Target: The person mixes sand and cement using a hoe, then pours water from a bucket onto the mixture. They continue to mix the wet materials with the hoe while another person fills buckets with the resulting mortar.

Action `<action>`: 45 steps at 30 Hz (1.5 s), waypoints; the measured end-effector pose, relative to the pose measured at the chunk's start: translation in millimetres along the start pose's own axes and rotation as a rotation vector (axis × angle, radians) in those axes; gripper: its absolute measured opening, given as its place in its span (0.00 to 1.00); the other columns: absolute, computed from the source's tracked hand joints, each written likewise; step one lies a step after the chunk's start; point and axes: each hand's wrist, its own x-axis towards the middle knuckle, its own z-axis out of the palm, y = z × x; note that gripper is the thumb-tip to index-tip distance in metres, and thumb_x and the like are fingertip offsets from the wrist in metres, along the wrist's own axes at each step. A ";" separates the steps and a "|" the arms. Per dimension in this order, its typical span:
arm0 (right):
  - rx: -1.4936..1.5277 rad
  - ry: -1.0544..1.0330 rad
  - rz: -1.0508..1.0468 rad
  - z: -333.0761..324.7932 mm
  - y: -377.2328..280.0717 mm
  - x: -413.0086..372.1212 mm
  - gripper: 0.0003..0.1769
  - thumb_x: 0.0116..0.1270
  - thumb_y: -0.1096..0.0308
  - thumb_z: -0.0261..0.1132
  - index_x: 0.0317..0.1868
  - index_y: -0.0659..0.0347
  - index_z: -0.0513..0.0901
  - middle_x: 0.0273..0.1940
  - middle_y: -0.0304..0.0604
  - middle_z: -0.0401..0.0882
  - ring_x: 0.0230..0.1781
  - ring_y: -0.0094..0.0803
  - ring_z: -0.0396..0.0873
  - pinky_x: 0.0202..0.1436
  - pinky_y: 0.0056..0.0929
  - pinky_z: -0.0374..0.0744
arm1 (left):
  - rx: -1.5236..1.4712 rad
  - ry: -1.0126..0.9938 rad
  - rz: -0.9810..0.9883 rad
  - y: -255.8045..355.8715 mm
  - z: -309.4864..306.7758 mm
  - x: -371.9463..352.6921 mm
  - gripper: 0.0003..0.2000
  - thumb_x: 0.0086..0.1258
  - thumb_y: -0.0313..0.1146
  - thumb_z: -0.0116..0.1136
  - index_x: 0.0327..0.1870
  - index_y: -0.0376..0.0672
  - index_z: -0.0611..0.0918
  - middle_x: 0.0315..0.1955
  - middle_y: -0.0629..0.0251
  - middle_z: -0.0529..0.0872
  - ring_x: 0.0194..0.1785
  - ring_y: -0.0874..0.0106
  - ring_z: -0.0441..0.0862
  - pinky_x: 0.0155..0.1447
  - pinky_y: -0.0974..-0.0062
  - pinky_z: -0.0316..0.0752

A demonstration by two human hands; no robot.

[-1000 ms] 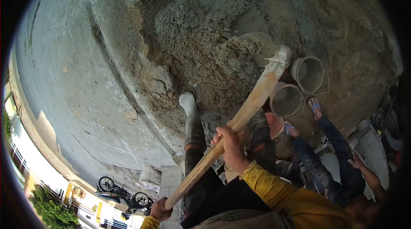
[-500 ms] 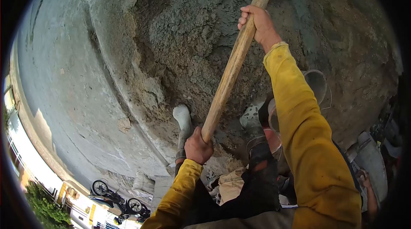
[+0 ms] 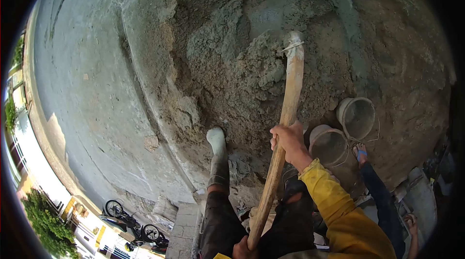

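Observation:
A long wooden-handled hoe (image 3: 285, 101) slants from my lap to a heap of wet grey mortar (image 3: 213, 46). Its metal collar shows at the far end, while mortar covers most of the blade. My right hand (image 3: 290, 145) is wrapped round the middle of the handle. Low in the view, near my thighs, my left hand (image 3: 246, 249) grips the butt end. Clumps of mortar lie against the hoe's head. My boot (image 3: 217, 140), smeared with grey, stands at the near edge of the heap.
Two buckets (image 3: 343, 114) (image 3: 315, 138) stand right of my right hand. Beside them is another person's sandalled foot (image 3: 360, 152); that person's hand (image 3: 411, 222) shows lower right. A concrete slab (image 3: 92, 99) with a long groove lies left. A motorcycle (image 3: 133, 227) is parked lower left.
Both hands have come back toward my body with the hoe. Its head, out of view before, now shows in the mortar, with clumps dragged nearer. The other person's foot has come into view.

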 end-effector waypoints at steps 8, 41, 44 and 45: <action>0.157 -0.391 -0.215 94.2 -103.6 191.2 0.08 0.58 0.72 0.63 0.25 0.58 0.72 0.20 0.39 0.73 0.17 0.29 0.72 0.25 0.32 0.77 | 0.423 0.291 0.174 129.0 -33.2 230.9 0.15 0.52 0.29 0.60 0.40 0.37 0.72 0.29 0.45 0.82 0.36 0.43 0.81 0.40 0.51 0.76; 0.613 -0.070 -0.073 -56.4 39.0 -62.4 0.06 0.58 0.76 0.63 0.27 0.64 0.73 0.23 0.44 0.72 0.20 0.38 0.76 0.25 0.41 0.78 | 0.718 -0.132 0.191 21.1 -147.5 45.3 0.15 0.49 0.34 0.67 0.38 0.44 0.79 0.26 0.51 0.84 0.34 0.48 0.84 0.37 0.57 0.78; 0.665 0.029 -0.332 -110.9 -25.9 15.0 0.07 0.59 0.75 0.63 0.26 0.62 0.73 0.21 0.41 0.70 0.20 0.32 0.75 0.27 0.35 0.77 | 0.547 -0.213 0.514 98.4 -105.7 159.8 0.13 0.51 0.31 0.62 0.38 0.42 0.75 0.28 0.46 0.82 0.37 0.44 0.80 0.39 0.52 0.76; 0.589 0.073 -0.436 -125.3 -46.8 47.3 0.06 0.61 0.74 0.61 0.28 0.62 0.72 0.20 0.40 0.70 0.19 0.31 0.73 0.27 0.34 0.76 | 0.574 -0.225 0.571 129.4 -96.1 187.0 0.13 0.52 0.30 0.61 0.38 0.41 0.75 0.28 0.45 0.82 0.36 0.42 0.79 0.39 0.52 0.75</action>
